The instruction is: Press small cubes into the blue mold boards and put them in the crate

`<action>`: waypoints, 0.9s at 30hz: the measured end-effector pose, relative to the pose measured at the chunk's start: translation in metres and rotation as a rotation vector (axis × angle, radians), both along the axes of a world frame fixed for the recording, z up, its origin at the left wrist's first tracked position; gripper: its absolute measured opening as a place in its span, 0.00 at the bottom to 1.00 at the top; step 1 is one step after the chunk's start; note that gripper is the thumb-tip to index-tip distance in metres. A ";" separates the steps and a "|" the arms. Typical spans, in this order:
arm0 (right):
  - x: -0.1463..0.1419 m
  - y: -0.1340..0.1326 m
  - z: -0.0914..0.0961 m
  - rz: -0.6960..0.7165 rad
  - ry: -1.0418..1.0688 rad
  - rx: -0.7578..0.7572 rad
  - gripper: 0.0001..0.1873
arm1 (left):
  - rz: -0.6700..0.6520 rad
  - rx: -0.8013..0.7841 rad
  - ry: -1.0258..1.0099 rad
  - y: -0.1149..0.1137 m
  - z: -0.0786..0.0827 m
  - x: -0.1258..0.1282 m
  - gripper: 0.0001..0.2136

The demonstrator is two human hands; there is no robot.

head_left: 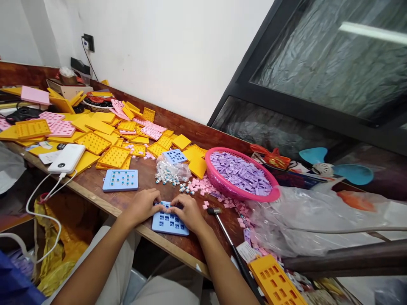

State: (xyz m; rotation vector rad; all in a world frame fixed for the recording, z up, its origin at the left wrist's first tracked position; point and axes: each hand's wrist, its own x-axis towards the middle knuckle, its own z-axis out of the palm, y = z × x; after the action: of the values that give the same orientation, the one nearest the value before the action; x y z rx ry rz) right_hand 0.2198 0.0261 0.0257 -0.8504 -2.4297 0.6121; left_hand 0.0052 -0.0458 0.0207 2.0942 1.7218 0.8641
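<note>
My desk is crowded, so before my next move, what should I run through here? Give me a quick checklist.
1. Left hand and right hand both on the blue perforated plate: ok.
2. Every hole in that plate filled: cannot tell, the hands cover its upper part.
3. Small hammer lying close to the right hand: ok.
4. Lilac pieces stocked in the pink basket: ok.
5. Loose pink pieces kept away from the work area: not ok, they are scattered on the desk beside the plate and around the hammer.
</note>
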 end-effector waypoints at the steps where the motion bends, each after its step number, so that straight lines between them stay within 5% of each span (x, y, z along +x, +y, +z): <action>1: 0.001 -0.001 0.002 0.020 -0.013 -0.003 0.04 | -0.005 -0.010 -0.045 0.000 -0.001 -0.002 0.11; 7: 0.001 -0.005 0.008 0.039 -0.004 -0.094 0.05 | -0.140 0.072 -0.160 -0.005 -0.003 -0.009 0.11; 14: -0.007 -0.005 0.002 -0.022 0.023 -0.095 0.06 | -0.248 0.106 -0.056 0.000 -0.003 -0.006 0.12; 27: -0.006 -0.007 -0.004 0.025 0.094 -0.077 0.06 | -0.182 0.107 -0.156 -0.009 -0.001 -0.007 0.07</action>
State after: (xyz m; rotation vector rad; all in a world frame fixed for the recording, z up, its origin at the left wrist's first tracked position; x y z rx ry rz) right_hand 0.2137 0.0196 0.0221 -0.8042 -2.3480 0.7429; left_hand -0.0019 -0.0544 0.0193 2.1478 1.4109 1.0528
